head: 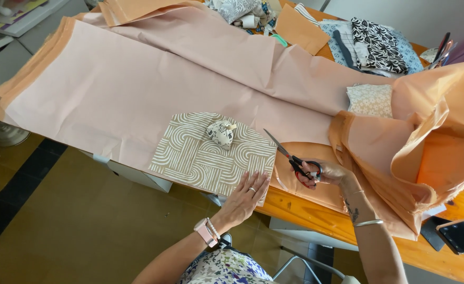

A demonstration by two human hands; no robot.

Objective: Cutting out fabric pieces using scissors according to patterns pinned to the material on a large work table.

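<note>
The left hand [246, 195] lies flat, fingers spread, on the near corner of the beige striped fabric piece [211, 153]. A small patterned pincushion [221, 132] sits on top of that piece. Just right of it, the right hand [327, 172] grips black-and-red scissors [294, 160], blades open over the peach cloth [190, 79]. No containers show.

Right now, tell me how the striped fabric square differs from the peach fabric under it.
The striped fabric square is small and patterned with beige and white curved lines; the peach fabric is plain and covers most of the table. The square lies flat under the left hand; the peach fabric bunches up at right. Both are cloth.
</note>
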